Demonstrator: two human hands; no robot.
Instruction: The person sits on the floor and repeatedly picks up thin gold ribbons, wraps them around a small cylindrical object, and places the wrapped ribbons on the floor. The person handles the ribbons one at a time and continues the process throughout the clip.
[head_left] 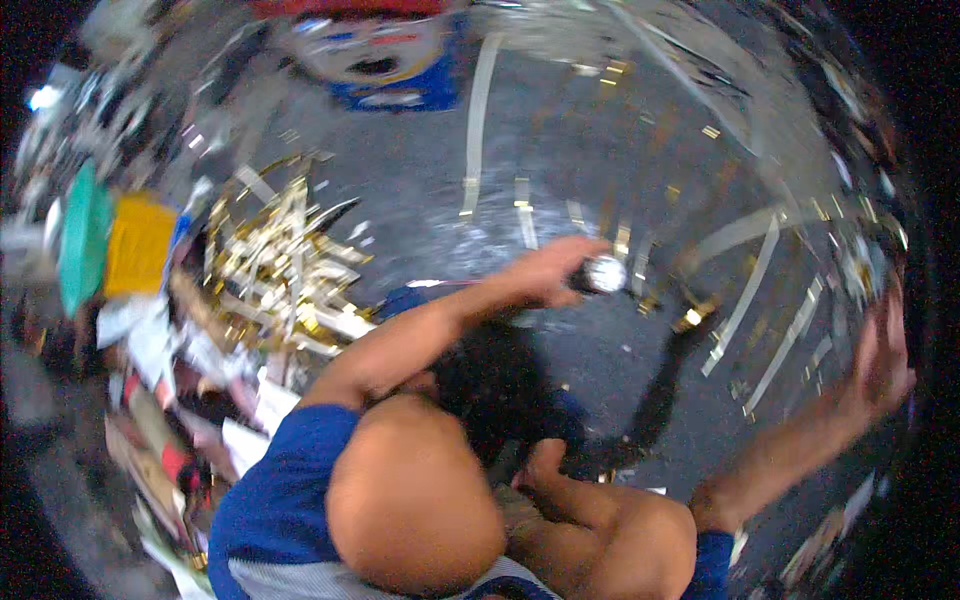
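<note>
My left hand reaches forward over the grey floor and is closed around a small round shiny silver object. My right hand is stretched out to the far right with its fingers spread; it holds nothing and hovers by long silver strips lying on the floor. Blur hides finer detail of both hands. Blue sleeves cover my upper arms at the bottom of the picture.
A heap of gold and white strips lies at the left. Beside it are a yellow packet, a green one and mixed papers. Loose silver and gold strips are scattered across the floor. A blue-and-white printed item lies at the top.
</note>
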